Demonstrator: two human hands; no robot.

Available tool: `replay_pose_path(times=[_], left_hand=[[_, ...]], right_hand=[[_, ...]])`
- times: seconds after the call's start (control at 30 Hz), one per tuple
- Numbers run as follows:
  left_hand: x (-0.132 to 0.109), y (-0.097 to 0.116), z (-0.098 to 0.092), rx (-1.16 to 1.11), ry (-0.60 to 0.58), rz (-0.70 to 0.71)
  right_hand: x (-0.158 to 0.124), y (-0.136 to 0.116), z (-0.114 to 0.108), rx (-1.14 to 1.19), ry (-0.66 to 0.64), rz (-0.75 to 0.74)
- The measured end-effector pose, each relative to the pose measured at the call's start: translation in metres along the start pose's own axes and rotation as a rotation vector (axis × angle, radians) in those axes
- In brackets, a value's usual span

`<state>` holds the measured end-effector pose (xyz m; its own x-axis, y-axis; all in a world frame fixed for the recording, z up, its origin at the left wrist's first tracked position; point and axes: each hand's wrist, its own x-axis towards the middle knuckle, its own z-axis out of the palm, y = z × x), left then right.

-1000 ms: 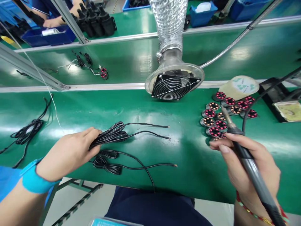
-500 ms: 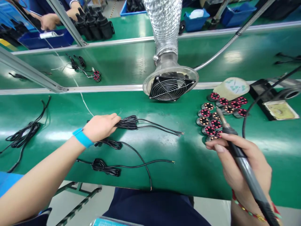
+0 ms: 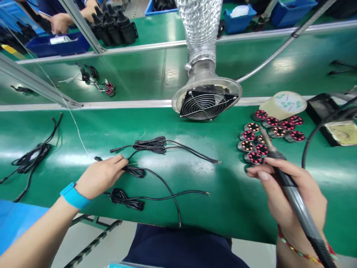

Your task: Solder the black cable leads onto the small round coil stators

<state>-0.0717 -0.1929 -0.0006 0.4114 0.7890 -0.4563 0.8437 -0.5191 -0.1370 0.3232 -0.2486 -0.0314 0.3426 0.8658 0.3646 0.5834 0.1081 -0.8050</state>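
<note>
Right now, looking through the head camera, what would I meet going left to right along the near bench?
Far-left cable bundle → left hand → cable coil right beside it → hanging fan → cluster of round parts with red or copper-coloured tops → yellow sponge.

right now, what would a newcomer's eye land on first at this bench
Probably the ribbed foil duct at top centre, with a black fan at its lower end. Next, at right, a cluster of what look like motor stators, red or copper-coloured, beside the soldering iron in the right hand. Left of centre, a bright blue wristband draws attention to the left hand.
</note>
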Motion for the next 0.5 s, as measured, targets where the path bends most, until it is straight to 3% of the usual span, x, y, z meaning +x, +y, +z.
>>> replay_pose_path(times=[0.13,0.3,0.37,0.5], left_hand=[[-0.016,0.008,-0.008,-0.027,0.044,0.020],[-0.022,0.007,-0.007,-0.175,-0.172,0.092],[-0.012,0.003,-0.006,-0.198,-0.109,0.044],[0.025,0.004,-0.015,-0.152,0.179,-0.088]], right_hand=[[0.002,-0.006,0.005,0.016,-0.022,-0.020],[-0.003,0.002,0.004,0.000,-0.043,0.020],[-0.005,0.004,0.003,0.000,-0.057,0.022],[-0.005,-0.002,0.001,0.047,-0.063,-0.003]])
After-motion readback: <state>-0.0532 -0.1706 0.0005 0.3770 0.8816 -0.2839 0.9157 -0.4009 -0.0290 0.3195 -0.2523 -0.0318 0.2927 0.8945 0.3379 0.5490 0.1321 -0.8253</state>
